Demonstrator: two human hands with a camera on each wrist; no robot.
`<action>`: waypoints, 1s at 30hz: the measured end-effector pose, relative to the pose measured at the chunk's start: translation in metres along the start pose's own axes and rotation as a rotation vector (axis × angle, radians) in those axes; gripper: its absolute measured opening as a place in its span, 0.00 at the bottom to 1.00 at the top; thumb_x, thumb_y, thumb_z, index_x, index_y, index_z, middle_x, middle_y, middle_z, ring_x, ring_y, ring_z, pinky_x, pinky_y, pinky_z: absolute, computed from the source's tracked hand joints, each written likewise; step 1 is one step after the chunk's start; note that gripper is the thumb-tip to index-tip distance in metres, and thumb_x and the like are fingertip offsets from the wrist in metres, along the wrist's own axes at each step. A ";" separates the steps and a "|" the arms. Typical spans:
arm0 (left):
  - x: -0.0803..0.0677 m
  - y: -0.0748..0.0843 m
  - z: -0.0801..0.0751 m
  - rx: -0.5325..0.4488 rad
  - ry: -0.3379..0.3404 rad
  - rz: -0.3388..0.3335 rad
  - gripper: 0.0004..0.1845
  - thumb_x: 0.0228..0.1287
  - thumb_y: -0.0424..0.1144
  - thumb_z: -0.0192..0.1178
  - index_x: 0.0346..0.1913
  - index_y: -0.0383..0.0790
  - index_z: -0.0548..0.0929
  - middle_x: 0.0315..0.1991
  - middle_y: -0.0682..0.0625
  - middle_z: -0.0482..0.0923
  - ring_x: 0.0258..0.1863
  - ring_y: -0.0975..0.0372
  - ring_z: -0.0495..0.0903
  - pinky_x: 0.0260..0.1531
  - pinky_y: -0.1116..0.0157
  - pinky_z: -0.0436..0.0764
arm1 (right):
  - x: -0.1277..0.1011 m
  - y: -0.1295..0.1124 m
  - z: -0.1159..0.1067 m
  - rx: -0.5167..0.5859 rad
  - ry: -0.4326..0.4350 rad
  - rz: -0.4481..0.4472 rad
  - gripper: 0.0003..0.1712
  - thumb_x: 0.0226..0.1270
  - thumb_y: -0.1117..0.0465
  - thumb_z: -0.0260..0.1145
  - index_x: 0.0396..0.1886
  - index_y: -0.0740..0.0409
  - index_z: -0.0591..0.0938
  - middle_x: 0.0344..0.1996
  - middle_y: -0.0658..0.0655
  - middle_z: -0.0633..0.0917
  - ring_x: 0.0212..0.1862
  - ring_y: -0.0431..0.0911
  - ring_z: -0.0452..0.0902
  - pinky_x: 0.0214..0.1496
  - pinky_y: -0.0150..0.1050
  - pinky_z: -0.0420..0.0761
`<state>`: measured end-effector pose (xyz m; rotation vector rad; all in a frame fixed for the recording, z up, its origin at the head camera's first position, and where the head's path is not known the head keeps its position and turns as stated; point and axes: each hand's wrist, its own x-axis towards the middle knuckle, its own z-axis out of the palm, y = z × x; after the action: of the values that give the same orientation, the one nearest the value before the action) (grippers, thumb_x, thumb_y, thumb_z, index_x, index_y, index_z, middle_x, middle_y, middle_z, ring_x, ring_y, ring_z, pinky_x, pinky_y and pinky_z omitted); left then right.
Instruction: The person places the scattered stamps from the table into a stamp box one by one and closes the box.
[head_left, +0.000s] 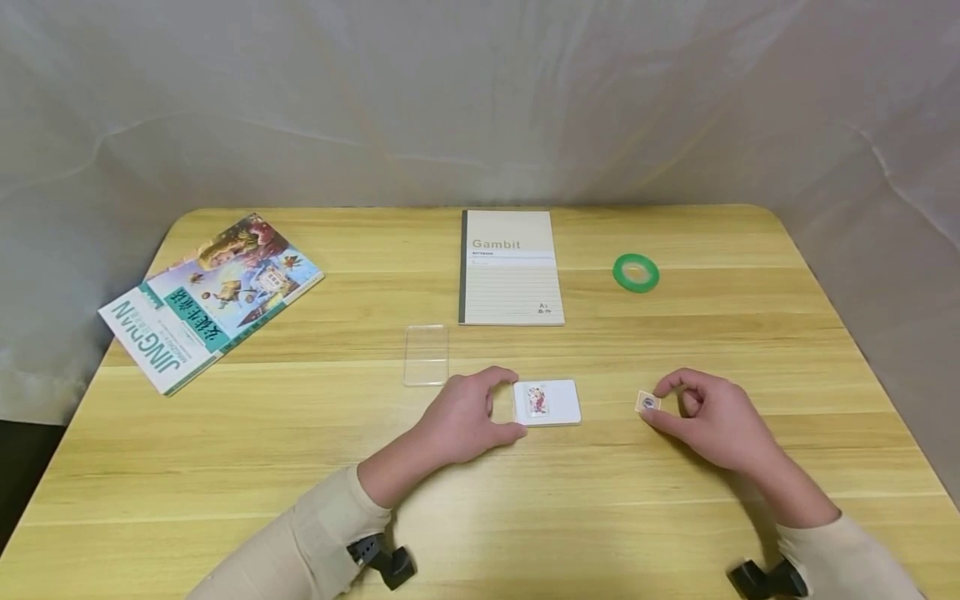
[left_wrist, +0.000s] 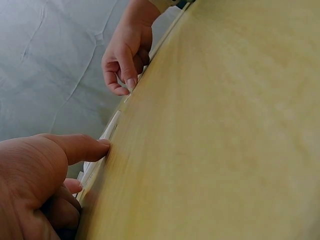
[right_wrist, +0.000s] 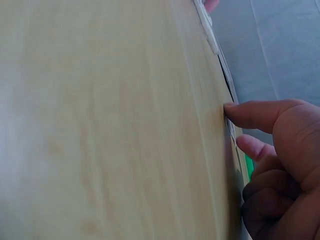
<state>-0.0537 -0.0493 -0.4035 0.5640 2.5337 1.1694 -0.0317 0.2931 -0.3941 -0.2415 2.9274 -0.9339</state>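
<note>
Pale wooden table (head_left: pixel 525 517) carries everything we see here. Our left hand (head_left: pixel 465 417) rests near the middle of the table, thumb and forefinger curled round the left end of a small white rectangular card holder (head_left: pixel 547 403) with a colourful picture on its face; the holder lies flat, and the left wrist view shows a fingertip (left_wrist: pixel 102 145) pressed against its edge. At about three o'clock from the holder, well apart from it, our right hand (head_left: pixel 712 421) pinches a tiny square stamp-like card (head_left: pixel 647 402) between thumb and forefinger, its other fingers curled in; the card is tilted up off the wood at one edge.

At eleven o'clock from the holder, just beyond our left hand, lies a clear plastic rectangular sleeve (head_left: pixel 426 355). At twelve o'clock sits a beige lined notebook marked Gambit (head_left: pixel 510 267), and at one o'clock a green ring of tape (head_left: pixel 636 272). Far off at ten o'clock a colourful illustrated paperback book (head_left: pixel 210 300) lies askew near the table's left edge.
</note>
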 end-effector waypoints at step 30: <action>-0.001 0.001 0.000 -0.008 -0.003 -0.012 0.35 0.51 0.45 0.78 0.62 0.39 0.79 0.16 0.55 0.68 0.15 0.66 0.64 0.17 0.67 0.66 | 0.003 0.001 0.005 -0.010 0.024 -0.031 0.16 0.60 0.47 0.76 0.38 0.48 0.81 0.14 0.45 0.62 0.19 0.39 0.56 0.31 0.36 0.67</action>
<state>-0.0527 -0.0489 -0.4028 0.5481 2.5257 1.1728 -0.0342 0.2903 -0.3985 -0.2789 2.9594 -0.9338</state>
